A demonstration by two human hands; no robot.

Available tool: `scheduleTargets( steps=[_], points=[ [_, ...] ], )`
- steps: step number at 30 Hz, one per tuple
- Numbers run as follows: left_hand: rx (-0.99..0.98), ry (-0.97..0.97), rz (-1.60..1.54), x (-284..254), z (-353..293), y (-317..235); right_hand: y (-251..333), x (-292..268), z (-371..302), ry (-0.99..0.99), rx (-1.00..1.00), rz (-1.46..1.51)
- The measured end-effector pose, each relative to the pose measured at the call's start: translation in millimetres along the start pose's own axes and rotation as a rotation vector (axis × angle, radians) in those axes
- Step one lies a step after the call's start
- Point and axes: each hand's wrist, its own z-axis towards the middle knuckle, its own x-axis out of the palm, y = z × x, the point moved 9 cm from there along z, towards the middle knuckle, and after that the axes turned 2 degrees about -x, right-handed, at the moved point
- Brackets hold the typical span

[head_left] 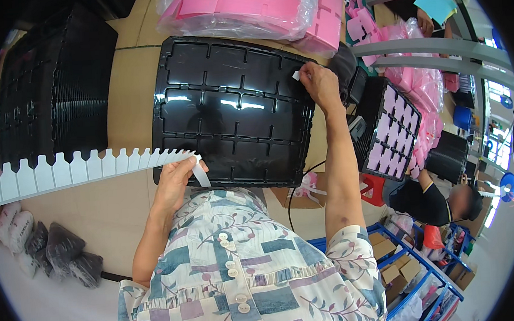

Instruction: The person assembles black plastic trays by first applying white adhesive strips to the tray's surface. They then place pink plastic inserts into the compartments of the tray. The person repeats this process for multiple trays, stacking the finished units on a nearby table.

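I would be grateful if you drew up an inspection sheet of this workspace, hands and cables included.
Surface: tan tabletop, partly covered by trays and packs.
Job's things: black tray with molded ridges; white toothed strip extending left; small white piece at the tray's upper right.
Clutter: stacked black trays at left; pink pieces in clear plastic beyond the tray.
Hands: left hand holds the strip near its right end; right hand pinches the small white piece.
Cables: thin black cable near the tray's lower right corner.
Surroundings: co-worker in dark clothing at right; dark bags on the floor at lower left.
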Motion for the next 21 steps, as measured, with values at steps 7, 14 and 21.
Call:
scheduleTargets(
  steps=[7,14,21],
  points=[
    [-0.016,-0.003,0.050,-2,2,1,27,11,-5,-0.030,-0.210,-0.224],
    [0.062,-0.001,0.085,0,-1,-2,-1,-3,-41,-0.099,0.144,0.945],
    [0.110,-0.012,0.107,32,-7,-34,69,46,-116,0.113,0.325,1.925]
  ],
)
